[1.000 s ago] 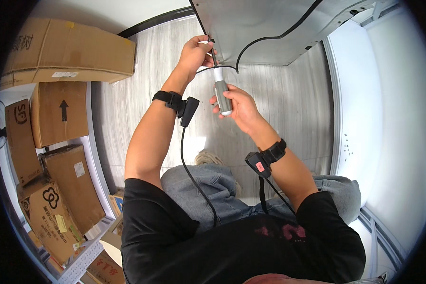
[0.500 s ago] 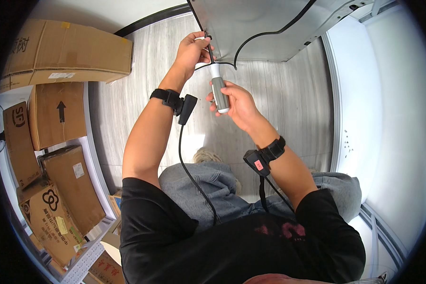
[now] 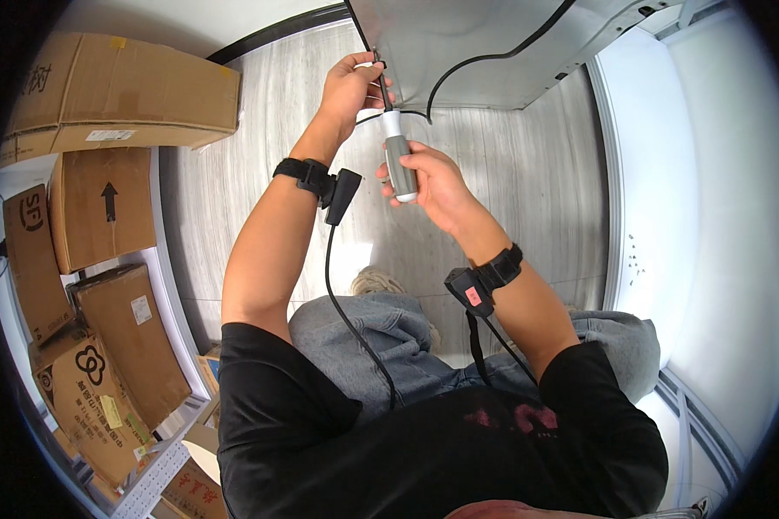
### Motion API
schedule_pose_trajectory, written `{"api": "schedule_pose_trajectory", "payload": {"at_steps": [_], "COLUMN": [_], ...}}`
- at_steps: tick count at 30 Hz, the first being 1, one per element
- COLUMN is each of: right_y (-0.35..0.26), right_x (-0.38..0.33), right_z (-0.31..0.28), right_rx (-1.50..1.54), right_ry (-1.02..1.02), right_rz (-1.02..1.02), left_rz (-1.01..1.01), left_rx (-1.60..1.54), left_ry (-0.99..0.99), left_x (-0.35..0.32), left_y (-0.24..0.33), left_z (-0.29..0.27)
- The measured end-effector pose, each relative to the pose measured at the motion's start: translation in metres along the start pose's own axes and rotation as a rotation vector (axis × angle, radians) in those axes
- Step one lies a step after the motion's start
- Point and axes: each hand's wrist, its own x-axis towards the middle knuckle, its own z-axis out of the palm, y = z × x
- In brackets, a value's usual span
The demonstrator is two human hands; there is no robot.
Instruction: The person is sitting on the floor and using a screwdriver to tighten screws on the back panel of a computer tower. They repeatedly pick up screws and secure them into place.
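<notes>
Pale grey wood-grain floor [image 3: 234, 173] fills the middle of the frame beneath me. A white panel [image 3: 718, 216] curves down the right edge, and cardboard boxes [image 3: 104, 95] pile up along the left. At top centre hangs a grey metal sheet [image 3: 476, 52] with a black cable [image 3: 493, 59] looping across it. My right hand [image 3: 433, 182] is clenched around the grey handle of a screwdriver [image 3: 398, 160], shaft pointing up at the sheet's lower left corner. My left hand [image 3: 350, 86] pinches the shaft near its tip.
</notes>
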Motion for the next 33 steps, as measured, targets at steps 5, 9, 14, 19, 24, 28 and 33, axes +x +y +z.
{"api": "schedule_pose_trajectory", "payload": {"at_steps": [5, 9, 14, 19, 24, 28, 33], "right_y": [0.000, 0.000, -0.013, -0.007, -0.005, -0.008, -0.009], "right_x": [-0.001, -0.002, -0.002, -0.001, 0.002, 0.002, 0.000], "right_z": [0.010, 0.013, 0.005, 0.008, 0.009, 0.005, 0.006], "right_rx": [-0.196, -0.265, 0.138, -0.097, -0.268, 0.028, -0.139], "right_ry": [0.124, 0.156, -0.095, -0.037, 0.026, -0.086, -0.088], "right_rz": [-0.055, -0.094, 0.039, -0.056, -0.014, 0.044, 0.020], "left_rz": [0.015, 0.039, 0.023, 0.023, 0.026, 0.001, -0.012], "left_rx": [0.058, 0.099, 0.102, 0.096, 0.236, 0.203, 0.157], "left_ry": [0.013, 0.021, -0.004, 0.014, 0.066, 0.074, 0.056], "left_x": [-0.002, 0.000, 0.002, -0.003, -0.003, 0.000, -0.003], "left_y": [0.003, 0.001, 0.005, 0.008, 0.008, 0.009, 0.012], "left_z": [0.004, 0.004, 0.000, 0.002, 0.007, 0.004, 0.003]}}
